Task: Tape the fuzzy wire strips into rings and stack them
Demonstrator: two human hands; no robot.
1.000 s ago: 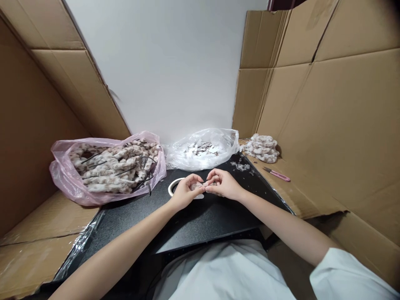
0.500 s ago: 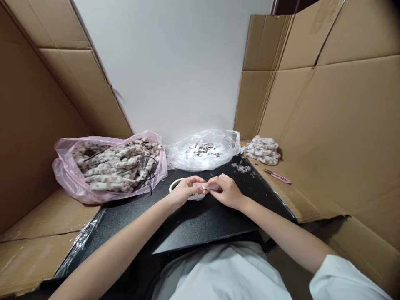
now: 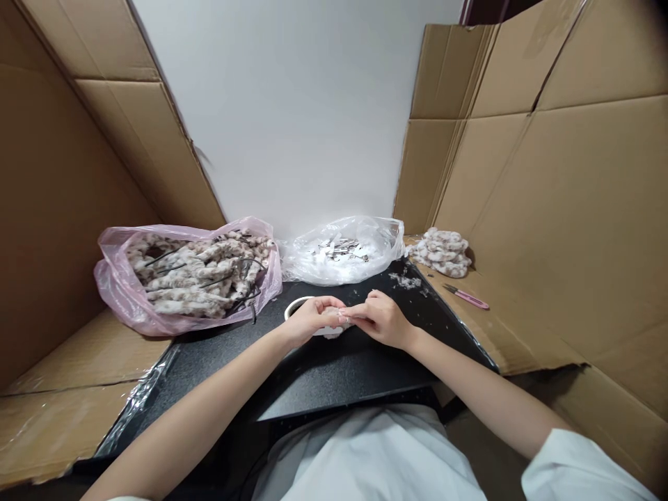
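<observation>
Over the black table (image 3: 323, 379), my left hand (image 3: 313, 321) grips a small fluffy, whitish piece (image 3: 334, 331), its fingers wrapped round it. My right hand (image 3: 380, 319) meets the left fingertips at the piece's upper end, index finger pointing left and the other fingers curled. Whether the right fingers pinch any of it is too small to tell. A white ring-shaped object (image 3: 290, 306) lies just behind my left hand, partly hidden by it.
A pink bag (image 3: 117, 306) of fluffy strands with dark cords lies left. Behind my hands is a clear bag (image 3: 386, 243) of small strips. Bundled fluffy pieces (image 3: 443, 252) and pink snips (image 3: 472, 299) lie right, beside fluff scraps (image 3: 406, 281). Cardboard walls (image 3: 584, 209) flank the table.
My right index finger has straightened towards the left fingertips, and the pale strand between the hands no longer shows. More of the fluffy piece shows below my left hand. The view has shifted slightly.
</observation>
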